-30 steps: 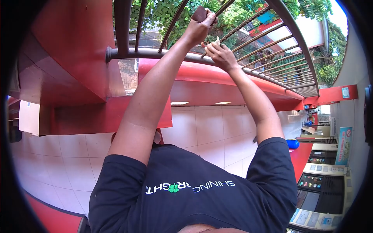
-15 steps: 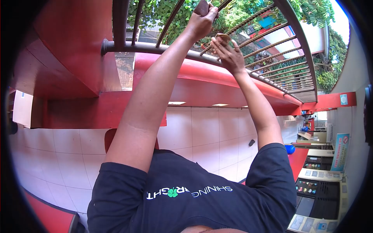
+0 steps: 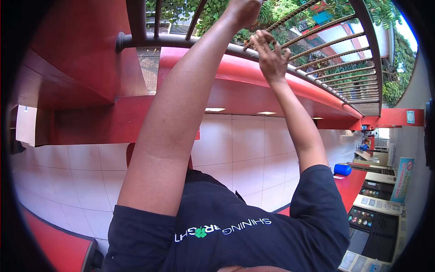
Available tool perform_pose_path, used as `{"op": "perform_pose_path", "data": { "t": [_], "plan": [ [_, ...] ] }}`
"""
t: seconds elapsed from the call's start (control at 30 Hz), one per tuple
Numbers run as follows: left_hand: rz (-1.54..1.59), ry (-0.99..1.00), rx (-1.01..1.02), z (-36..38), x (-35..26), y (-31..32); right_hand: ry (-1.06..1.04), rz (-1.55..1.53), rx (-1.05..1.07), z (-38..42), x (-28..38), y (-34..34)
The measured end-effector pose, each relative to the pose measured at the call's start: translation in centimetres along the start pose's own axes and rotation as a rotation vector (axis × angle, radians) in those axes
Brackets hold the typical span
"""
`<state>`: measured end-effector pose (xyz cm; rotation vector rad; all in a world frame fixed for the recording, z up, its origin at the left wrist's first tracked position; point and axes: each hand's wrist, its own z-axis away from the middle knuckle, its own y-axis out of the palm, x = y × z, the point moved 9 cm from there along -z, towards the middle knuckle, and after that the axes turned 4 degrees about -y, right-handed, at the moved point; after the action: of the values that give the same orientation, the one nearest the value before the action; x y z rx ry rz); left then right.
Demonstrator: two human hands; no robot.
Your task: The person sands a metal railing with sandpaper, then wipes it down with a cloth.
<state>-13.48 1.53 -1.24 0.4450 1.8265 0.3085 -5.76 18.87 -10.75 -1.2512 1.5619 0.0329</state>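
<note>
Left hand [image 3: 244, 12] is sitting by the metal railing [image 3: 174, 41], partly out of frame — can't tell its grip. Right hand [image 3: 273, 58] is hanging near the lower rail, fingers loosely apart — contact unclear. Railing is running above the red ledge [image 3: 244, 70], greenery [image 3: 179, 10] showing behind.

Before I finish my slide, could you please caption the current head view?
Left hand and right hand outstretched at a barred railing, with green foliage beyond.
</note>
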Motion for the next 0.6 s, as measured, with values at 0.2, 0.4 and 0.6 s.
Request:
{"op": "perform_pose_path", "data": {
  "t": [0.2,0.4,0.6],
  "plan": [
    [-0.045,0.102,-0.046,0.2,-0.5,-0.2,-0.015,-0.189,0.061,-0.2,2.2,0.4],
    [-0.077,0.155,-0.023,-0.2,-0.3,-0.2,0.092,-0.072,-0.237,-2.1,-2.0,-3.2],
    [-0.001,0.225,-0.006,-1.0,-0.3,0.1,-0.061,-0.261,-0.05,0.6,3.5,2.5]
  ]
}}
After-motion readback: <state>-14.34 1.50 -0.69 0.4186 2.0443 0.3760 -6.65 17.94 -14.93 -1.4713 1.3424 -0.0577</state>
